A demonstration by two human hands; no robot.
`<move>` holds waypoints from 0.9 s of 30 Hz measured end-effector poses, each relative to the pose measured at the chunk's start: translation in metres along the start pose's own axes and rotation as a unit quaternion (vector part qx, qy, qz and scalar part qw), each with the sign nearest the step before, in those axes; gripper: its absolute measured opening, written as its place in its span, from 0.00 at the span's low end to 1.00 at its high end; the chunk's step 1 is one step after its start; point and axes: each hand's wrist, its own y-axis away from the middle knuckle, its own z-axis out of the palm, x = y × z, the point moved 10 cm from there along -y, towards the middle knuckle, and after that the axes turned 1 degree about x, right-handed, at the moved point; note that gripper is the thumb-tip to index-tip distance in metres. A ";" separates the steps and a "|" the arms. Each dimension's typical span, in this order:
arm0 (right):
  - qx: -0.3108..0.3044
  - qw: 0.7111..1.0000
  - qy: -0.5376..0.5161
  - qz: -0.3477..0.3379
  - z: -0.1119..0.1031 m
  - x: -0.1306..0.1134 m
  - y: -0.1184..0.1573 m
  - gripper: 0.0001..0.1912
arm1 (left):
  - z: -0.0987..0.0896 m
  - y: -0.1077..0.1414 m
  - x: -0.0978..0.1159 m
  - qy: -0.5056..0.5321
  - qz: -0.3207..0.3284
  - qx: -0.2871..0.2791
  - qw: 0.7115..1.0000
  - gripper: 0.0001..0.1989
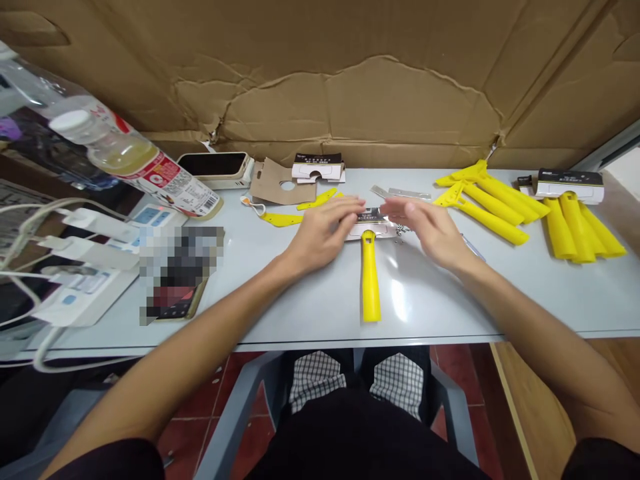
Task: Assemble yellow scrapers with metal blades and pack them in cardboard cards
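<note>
Hands flank a card — yellow handle (glossy) protruding.

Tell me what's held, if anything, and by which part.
Left hand and right hand are at opposite ends of the printed card; whether either grips it can't be told.

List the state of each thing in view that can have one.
Left hand: open, at card sleeve's left end
Right hand: open, at sleeve's right end, contact unclear
Card sleeve: folded, yellow handle protruding
Red-label bottle: capped, holding yellowish liquid
Phone: face up, screen pixelated
Power strip: plugs inserted
Piled yellow tools: unsleeved
Far-right yellow handles: protruding from packaging
</note>
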 end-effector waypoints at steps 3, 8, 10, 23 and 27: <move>0.041 0.990 -0.119 0.068 -0.020 0.022 -0.008 0.24 | -0.018 0.001 -0.015 0.145 -0.093 0.096 0.980 0.17; 0.035 0.993 -0.071 0.092 -0.024 0.032 -0.011 0.22 | -0.013 0.003 -0.049 0.319 -0.214 0.150 0.911 0.11; 0.019 0.993 -0.073 0.093 -0.018 0.029 -0.009 0.22 | -0.014 0.006 -0.060 0.349 -0.260 0.182 0.882 0.10; 0.013 0.964 0.267 0.003 -0.048 0.011 0.103 0.29 | -0.041 0.106 -0.012 0.026 -0.205 0.033 0.978 0.26; -0.078 0.888 0.449 -0.066 -0.010 0.012 0.114 0.37 | -0.009 0.119 0.004 -0.228 -0.072 -0.106 0.965 0.29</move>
